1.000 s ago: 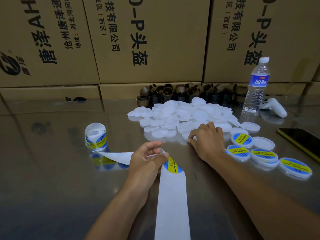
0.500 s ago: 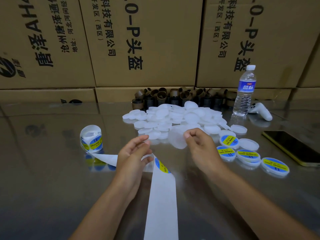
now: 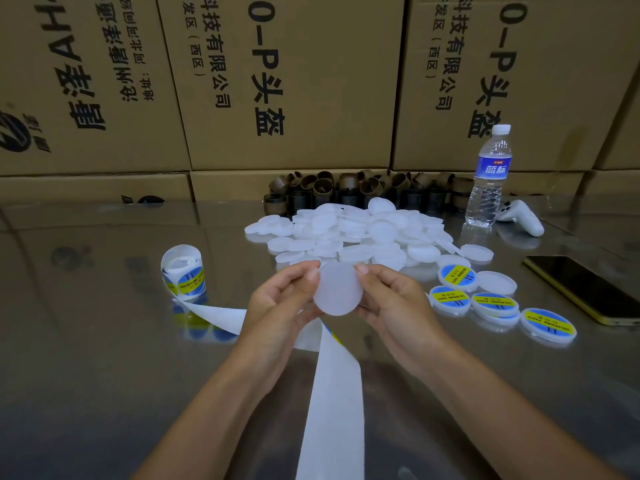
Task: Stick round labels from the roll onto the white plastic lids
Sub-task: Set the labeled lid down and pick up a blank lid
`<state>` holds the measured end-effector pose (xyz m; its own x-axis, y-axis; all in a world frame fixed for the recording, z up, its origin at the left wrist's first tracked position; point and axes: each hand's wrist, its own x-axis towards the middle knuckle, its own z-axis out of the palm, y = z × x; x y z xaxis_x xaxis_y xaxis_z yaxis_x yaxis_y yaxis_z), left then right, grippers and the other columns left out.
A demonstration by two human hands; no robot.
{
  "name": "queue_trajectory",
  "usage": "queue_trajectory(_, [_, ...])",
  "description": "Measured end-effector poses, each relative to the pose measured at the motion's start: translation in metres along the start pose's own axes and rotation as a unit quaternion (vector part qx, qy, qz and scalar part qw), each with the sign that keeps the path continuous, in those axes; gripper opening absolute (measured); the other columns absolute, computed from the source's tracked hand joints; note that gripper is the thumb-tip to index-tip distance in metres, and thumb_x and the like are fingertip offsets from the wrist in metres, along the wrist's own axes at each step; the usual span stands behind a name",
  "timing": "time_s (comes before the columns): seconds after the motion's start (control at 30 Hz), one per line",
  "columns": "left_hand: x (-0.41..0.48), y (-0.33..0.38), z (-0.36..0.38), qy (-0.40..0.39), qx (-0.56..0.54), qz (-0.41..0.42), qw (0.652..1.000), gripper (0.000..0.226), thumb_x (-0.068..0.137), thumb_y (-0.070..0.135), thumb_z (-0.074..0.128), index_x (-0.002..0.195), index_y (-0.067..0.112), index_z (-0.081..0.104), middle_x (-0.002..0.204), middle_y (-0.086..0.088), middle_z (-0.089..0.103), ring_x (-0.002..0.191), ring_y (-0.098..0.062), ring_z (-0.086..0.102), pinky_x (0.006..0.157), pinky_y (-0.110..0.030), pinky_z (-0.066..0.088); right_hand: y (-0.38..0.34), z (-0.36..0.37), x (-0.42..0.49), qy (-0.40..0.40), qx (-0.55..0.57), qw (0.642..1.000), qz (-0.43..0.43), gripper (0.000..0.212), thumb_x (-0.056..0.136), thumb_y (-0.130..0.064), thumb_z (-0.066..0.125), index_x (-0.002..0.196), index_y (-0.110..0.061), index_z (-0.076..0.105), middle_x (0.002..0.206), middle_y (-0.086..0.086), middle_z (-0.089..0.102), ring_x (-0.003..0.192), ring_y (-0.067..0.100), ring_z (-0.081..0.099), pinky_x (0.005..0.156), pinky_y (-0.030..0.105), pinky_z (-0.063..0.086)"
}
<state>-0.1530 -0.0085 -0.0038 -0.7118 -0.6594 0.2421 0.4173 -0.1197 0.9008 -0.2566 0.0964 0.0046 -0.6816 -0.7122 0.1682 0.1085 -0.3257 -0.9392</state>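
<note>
So, both grips are up over the counter (image 3: 86, 341) with one plain white lid (image 3: 337, 289) caught between them. The left grip (image 3: 277, 303) pinches the lid's left edge and the right grip (image 3: 398, 303) pinches the right edge, so both are clamped on it, flat face turned to the camera.

Under the hands, the white backing strip (image 3: 332, 393) runs from the label roll (image 3: 181, 271), which stands at the left, down to the bottom edge. A sliver of blue-and-yellow label (image 3: 329, 332) peeks out just below the lid. The pile of plain lids (image 3: 363, 233) sits right behind. A few labelled lids (image 3: 495, 304) lie to the right, near a phone (image 3: 585, 289). At back right a water bottle (image 3: 488, 174) stands beside a white controller (image 3: 519, 218).
</note>
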Motion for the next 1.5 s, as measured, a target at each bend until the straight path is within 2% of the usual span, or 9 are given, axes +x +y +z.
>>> queue_trajectory(0.17, [0.000,-0.004,0.000,-0.006,0.038,0.001,0.999,0.033,0.066,0.027,0.075,0.097,0.017,0.071,0.095,-0.001,0.073,0.089,-0.013,0.068,0.074,-0.024,0.056,0.003,0.006,-0.002,-0.022,-0.034,0.999,-0.011,0.013,0.092,-0.016,0.056,0.090,-0.009,0.067,0.089,0.007,0.074,0.083,0.018,0.070,0.078,0.028,0.057])
queue_trajectory(0.3, [0.001,-0.004,0.000,-0.012,0.021,-0.013,1.000,0.027,0.074,0.022,0.064,0.101,0.019,0.069,0.105,-0.006,0.071,0.100,-0.020,0.067,0.089,-0.030,0.054,0.003,0.006,-0.002,-0.022,-0.114,0.992,-0.044,0.016,0.093,-0.017,0.057,0.081,-0.016,0.067,0.068,-0.007,0.070,0.064,0.004,0.064,0.060,0.013,0.049])
queue_trajectory(0.47, [0.001,-0.002,-0.001,-0.005,-0.029,-0.032,0.999,0.023,0.094,0.003,0.047,0.102,0.015,0.066,0.093,0.001,0.071,0.084,-0.011,0.068,0.072,-0.018,0.055,0.016,-0.002,-0.002,-0.050,-0.391,0.914,-0.090,0.006,0.088,-0.024,0.061,0.088,-0.024,0.067,0.078,-0.006,0.066,0.073,0.007,0.059,0.070,0.020,0.046])
queue_trajectory(0.67, [0.002,0.002,-0.003,0.006,-0.056,-0.031,0.998,0.023,0.096,0.002,0.043,0.104,0.012,0.062,0.079,0.004,0.073,0.072,-0.006,0.070,0.061,-0.017,0.054,0.018,-0.002,-0.003,-0.155,-0.384,0.909,-0.045,0.026,0.088,-0.036,0.062,0.111,-0.023,0.064,0.096,-0.015,0.066,0.088,-0.009,0.058,0.075,0.004,0.040])
queue_trajectory(0.8, [0.003,0.003,-0.003,0.002,-0.080,-0.025,0.997,0.022,0.096,0.002,0.042,0.103,0.011,0.061,0.078,0.005,0.073,0.074,-0.003,0.069,0.064,-0.015,0.053,0.023,-0.003,-0.005,-0.185,-0.409,0.893,-0.018,0.048,0.085,-0.038,0.066,0.128,-0.020,0.056,0.110,-0.008,0.065,0.103,-0.001,0.058,0.094,0.018,0.045])
queue_trajectory(0.9, [0.003,0.002,-0.003,0.002,-0.092,-0.022,0.996,0.022,0.095,0.002,0.042,0.103,0.010,0.061,0.084,0.002,0.074,0.078,-0.005,0.070,0.067,-0.016,0.055,0.027,0.000,-0.006,-0.190,-0.435,0.877,-0.070,0.045,0.080,-0.035,0.072,0.122,-0.023,0.059,0.097,-0.007,0.066,0.087,0.003,0.060,0.081,0.025,0.049])
queue_trajectory(1.0, [0.004,0.003,-0.004,-0.008,-0.105,-0.008,0.994,0.021,0.088,0.006,0.048,0.105,0.008,0.059,0.092,0.000,0.075,0.089,-0.011,0.071,0.075,-0.020,0.057,0.027,0.000,-0.004,-0.170,-0.420,0.888,-0.082,0.044,0.078,-0.029,0.075,0.119,-0.026,0.059,0.082,-0.023,0.059,0.075,-0.009,0.055,0.068,0.008,0.039])
queue_trajectory(1.3, [0.006,0.000,-0.008,0.043,-0.033,-0.001,0.999,0.025,0.097,-0.001,0.042,0.104,0.015,0.061,0.089,0.001,0.075,0.085,-0.021,0.073,0.068,-0.029,0.060,0.020,-0.006,0.005,0.050,-0.342,0.926,-0.154,0.039,0.074,-0.022,0.079,0.088,-0.035,0.045,0.084,-0.013,0.060,0.081,-0.002,0.057,0.069,0.008,0.042])
queue_trajectory(1.5, [0.004,-0.002,-0.006,0.082,0.065,0.003,0.995,0.023,0.096,0.006,0.050,0.091,0.021,0.066,0.086,-0.003,0.073,0.077,-0.021,0.072,0.068,-0.030,0.059,0.014,-0.006,0.005,0.080,-0.295,0.930,-0.202,0.028,0.074,-0.027,0.079,0.086,-0.031,0.053,0.077,-0.017,0.063,0.077,-0.005,0.059,0.063,0.009,0.046])
